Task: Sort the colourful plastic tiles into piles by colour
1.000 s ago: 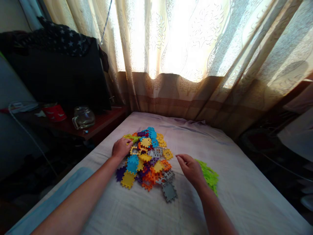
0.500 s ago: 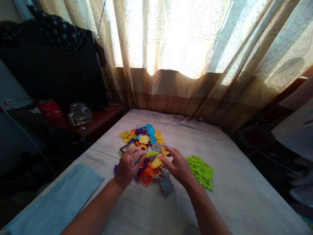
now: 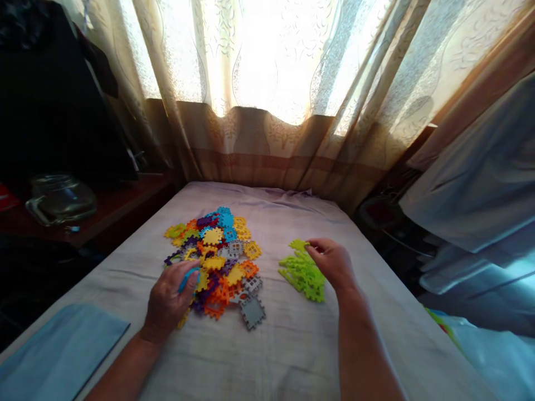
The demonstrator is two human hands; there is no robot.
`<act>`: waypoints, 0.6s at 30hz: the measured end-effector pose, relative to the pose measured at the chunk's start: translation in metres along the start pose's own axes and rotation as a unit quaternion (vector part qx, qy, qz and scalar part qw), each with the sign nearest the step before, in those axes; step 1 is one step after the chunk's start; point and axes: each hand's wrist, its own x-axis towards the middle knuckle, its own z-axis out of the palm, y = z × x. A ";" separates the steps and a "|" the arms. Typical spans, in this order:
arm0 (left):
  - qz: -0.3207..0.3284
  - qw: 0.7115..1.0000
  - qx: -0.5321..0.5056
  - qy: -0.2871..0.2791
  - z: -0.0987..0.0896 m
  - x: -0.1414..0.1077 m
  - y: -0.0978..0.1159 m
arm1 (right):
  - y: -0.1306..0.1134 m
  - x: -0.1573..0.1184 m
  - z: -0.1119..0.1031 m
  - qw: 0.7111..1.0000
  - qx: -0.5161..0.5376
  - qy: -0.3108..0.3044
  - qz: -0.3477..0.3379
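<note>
Between the fingers and thumb of my left hand (image 3: pixel 169 298) is a blue piece (image 3: pixel 189 279), held at the left front side of a mixed pile of toothed plastic pieces (image 3: pixel 221 281) in yellow, orange, purple, blue, red and grey. My right hand (image 3: pixel 332 260) pinches a lime green piece (image 3: pixel 298 244) by its right edge, over the back of a separate heap of lime green pieces (image 3: pixel 307 278). A grey square piece (image 3: pixel 252 312) lies at the front of the mixed pile.
Both piles lie on a bed with a pale sheet (image 3: pixel 292 351). A folded light blue cloth (image 3: pixel 62 351) is at the left front. A glass jug (image 3: pixel 62 197) stands on a dark red table (image 3: pixel 146 186) at the left. Curtains (image 3: pixel 259 133) hang behind.
The view has turned to the right. My right hand has moved from the mixed pile to the green heap with a green piece. My left hand has drawn slightly toward the pile's front left.
</note>
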 end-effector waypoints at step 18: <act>-0.237 0.964 0.113 -0.030 -0.002 0.000 -0.088 | 0.038 -0.004 0.023 0.980 -0.184 -0.063 -0.036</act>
